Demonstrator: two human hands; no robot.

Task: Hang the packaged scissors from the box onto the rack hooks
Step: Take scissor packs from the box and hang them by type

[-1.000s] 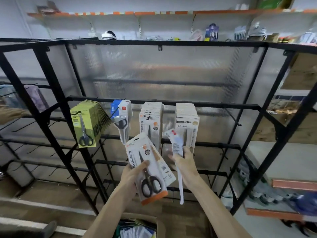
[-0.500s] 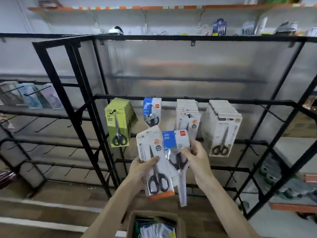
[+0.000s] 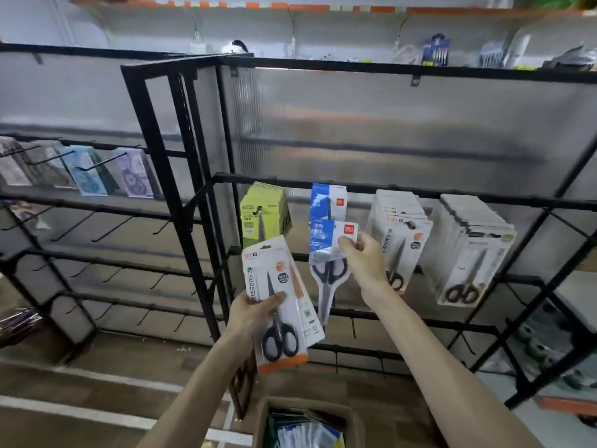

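My left hand (image 3: 255, 313) grips a small stack of white-and-orange scissors packs (image 3: 277, 302), held upright in front of the black rack (image 3: 206, 195). My right hand (image 3: 363, 258) pinches a blue-and-white scissors pack (image 3: 326, 253) by its top, just below the same kind of packs hanging on a hook (image 3: 328, 202). On the same rail hang green packs (image 3: 263, 213), white-and-orange packs (image 3: 399, 234) and white packs (image 3: 470, 247). The cardboard box (image 3: 305, 425) with more packs sits on the floor below my arms.
Bare hooks stick out of the lower rails (image 3: 355, 328) and of the left rack section (image 3: 106, 224). Other hanging goods (image 3: 87, 173) fill the far left rail. A wall shelf (image 3: 323, 8) with small items runs above the rack.
My right hand has lifted the blue pack up toward the hook with the matching blue packs. My view has swung left, so the rack shows further right.
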